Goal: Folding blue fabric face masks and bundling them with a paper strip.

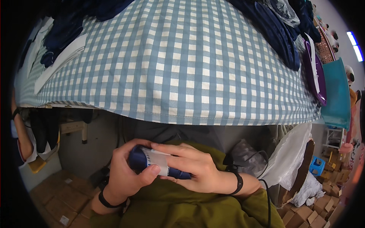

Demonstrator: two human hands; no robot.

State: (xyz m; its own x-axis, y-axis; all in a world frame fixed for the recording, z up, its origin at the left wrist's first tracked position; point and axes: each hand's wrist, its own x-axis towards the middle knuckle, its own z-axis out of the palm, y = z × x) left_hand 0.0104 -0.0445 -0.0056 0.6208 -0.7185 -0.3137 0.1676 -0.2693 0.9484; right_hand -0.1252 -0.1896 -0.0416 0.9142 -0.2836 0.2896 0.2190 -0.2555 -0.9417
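Note:
Over my lap, just off the near edge of the table, both hands close round a small roll of navy blue fabric [137,157] with a white paper band [159,161] about its middle. My left hand [124,171] grips the roll's left end, its thumb pressing on the band. From the right, my right hand [197,167] lies over the roll and band, fingers wrapped across the top. The roll's right end pokes out below the right hand's fingers. Part of the band is hidden under the fingers.
A blue-and-white checked cloth covers the table [178,87]. Navy garments [275,32] lie at its far right, others far left beside white paper strips [62,62]. A purple tray [321,85] and teal bin [336,95] stand right. Another person's arm [23,135] shows left.

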